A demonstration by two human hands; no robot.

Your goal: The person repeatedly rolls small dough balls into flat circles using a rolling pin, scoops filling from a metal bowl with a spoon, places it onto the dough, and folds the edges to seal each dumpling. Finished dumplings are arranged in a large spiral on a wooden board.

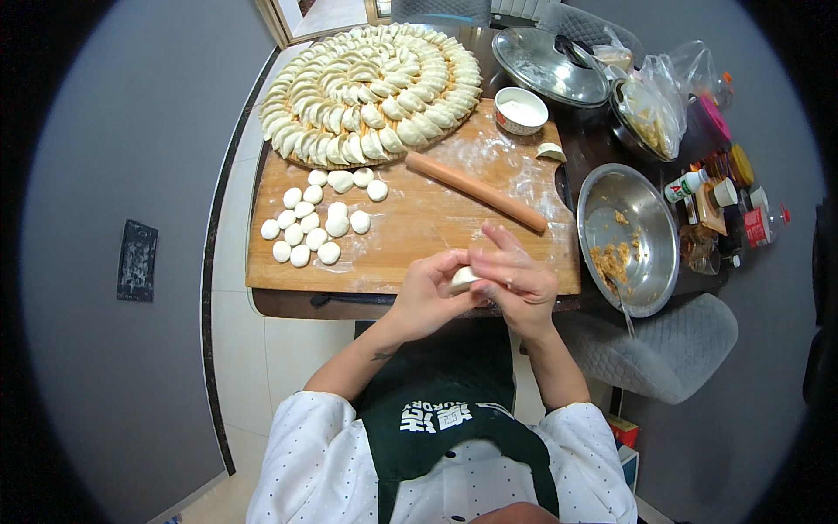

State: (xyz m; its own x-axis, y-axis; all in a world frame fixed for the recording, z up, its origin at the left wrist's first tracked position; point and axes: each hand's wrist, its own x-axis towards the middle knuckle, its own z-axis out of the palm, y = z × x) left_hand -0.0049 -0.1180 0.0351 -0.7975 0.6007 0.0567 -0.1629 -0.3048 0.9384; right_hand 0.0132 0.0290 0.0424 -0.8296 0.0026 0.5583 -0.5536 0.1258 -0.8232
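Observation:
Between my hands, above the front edge of the wooden board, is a white dumpling wrapper that looks folded; fingers cover much of it. My left hand grips it from the left with thumb and fingers. From the other side my right hand presses on it, its upper fingers raised. Farther back, a wooden rolling pin lies slantwise on the floury board. Several flattened dough rounds are grouped at the board's left. To the right stands a steel bowl holding leftover filling and a spoon.
A round tray of dumplings overlaps the board's back left. Near its back right are a flour bowl and a single dumpling. Beyond lie a glass lid, plastic bags and bottles. A grey chair stands at right.

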